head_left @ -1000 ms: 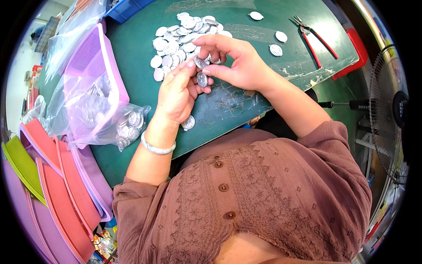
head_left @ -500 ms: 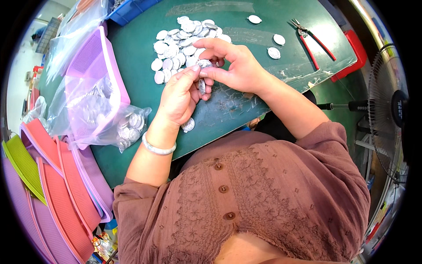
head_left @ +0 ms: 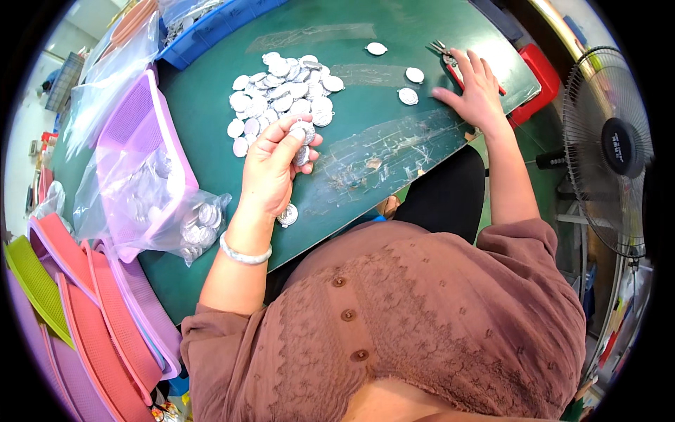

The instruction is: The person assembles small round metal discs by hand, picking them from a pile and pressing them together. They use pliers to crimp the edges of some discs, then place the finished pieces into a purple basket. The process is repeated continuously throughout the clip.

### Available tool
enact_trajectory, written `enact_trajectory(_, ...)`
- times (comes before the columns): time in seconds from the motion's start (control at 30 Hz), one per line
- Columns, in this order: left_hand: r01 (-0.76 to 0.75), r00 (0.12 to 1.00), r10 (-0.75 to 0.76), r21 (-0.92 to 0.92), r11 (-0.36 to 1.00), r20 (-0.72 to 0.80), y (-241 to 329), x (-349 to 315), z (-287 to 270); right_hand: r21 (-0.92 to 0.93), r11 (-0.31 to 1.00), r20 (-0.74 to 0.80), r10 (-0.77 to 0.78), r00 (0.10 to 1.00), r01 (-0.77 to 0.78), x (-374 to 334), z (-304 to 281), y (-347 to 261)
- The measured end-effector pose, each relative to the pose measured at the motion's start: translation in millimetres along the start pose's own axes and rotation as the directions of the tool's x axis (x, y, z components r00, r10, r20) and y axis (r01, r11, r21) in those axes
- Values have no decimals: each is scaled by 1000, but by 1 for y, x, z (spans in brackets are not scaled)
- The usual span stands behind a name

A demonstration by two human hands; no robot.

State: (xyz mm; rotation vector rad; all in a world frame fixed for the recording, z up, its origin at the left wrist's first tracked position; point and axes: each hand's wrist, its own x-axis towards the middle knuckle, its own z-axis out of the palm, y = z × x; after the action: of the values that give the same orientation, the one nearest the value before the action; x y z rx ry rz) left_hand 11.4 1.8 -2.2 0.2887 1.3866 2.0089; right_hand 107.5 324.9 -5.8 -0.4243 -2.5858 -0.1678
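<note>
Between the thumb and fingers of my left hand (head_left: 271,169) are silver oval medallions (head_left: 304,133), held just in front of a heap of similar medallions (head_left: 278,91). My right hand (head_left: 477,95) is spread over red-handled pliers (head_left: 453,69), its fingers apart and partly covering the handles; whether it touches them I cannot tell. Three loose medallions (head_left: 408,96) lie between the heap and the pliers. Another medallion (head_left: 287,214) rests beside my left wrist.
Left of the heap stands a purple perforated basket (head_left: 186,151) with a clear bag (head_left: 200,228) of medallions. Coloured baskets (head_left: 91,330) are stacked lower left. A blue crate (head_left: 211,32) sits at the back of the green table (head_left: 365,158). A fan (head_left: 605,151) stands right, near a red container (head_left: 538,81).
My right hand has left the medallions at my left hand and moved right to the pliers. My left hand keeps its hold on the medallions. The view has shifted slightly.
</note>
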Motion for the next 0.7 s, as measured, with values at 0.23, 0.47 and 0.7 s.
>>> enact_trajectory(0.23,-29,998,36,126,992,-55,-2,-1,1,-13,983,238,179,955,-181,-1,11,39)
enact_trajectory(0.47,-58,998,61,148,987,-20,0,-1,-2,-29,995,297,101,950,-97,8,7,43)
enact_trajectory(0.7,-46,998,52,157,987,-34,-2,0,-2,392,893,135,181,974,-221,10,-3,46)
